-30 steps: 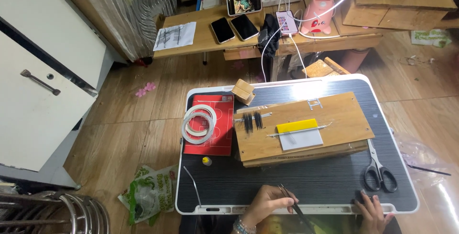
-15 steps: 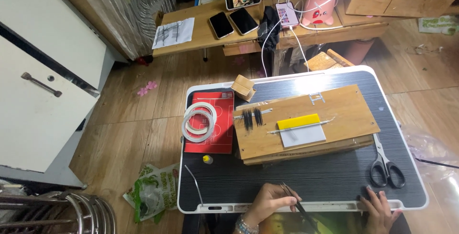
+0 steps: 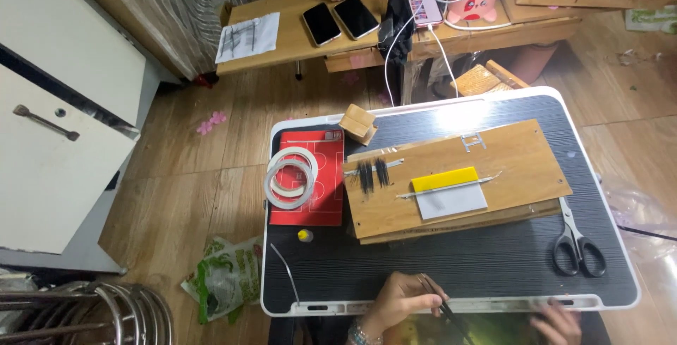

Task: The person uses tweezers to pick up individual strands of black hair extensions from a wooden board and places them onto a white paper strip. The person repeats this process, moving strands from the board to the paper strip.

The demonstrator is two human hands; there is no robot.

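Wooden flooring surrounds a dark folding table (image 3: 493, 260) at centre frame. At the bottom edge, the left hand (image 3: 400, 301) pinches slim tweezers (image 3: 443, 307); a light, steady pinch near the tips seems best. The right hand (image 3: 558, 320), lower right, is mostly cut off, grip unclear. Farther up lie scissors (image 3: 578, 246), tape rolls (image 3: 290, 183) on a red card (image 3: 321, 204), and a yellow strip (image 3: 445, 179) on a wooden board (image 3: 515, 158).
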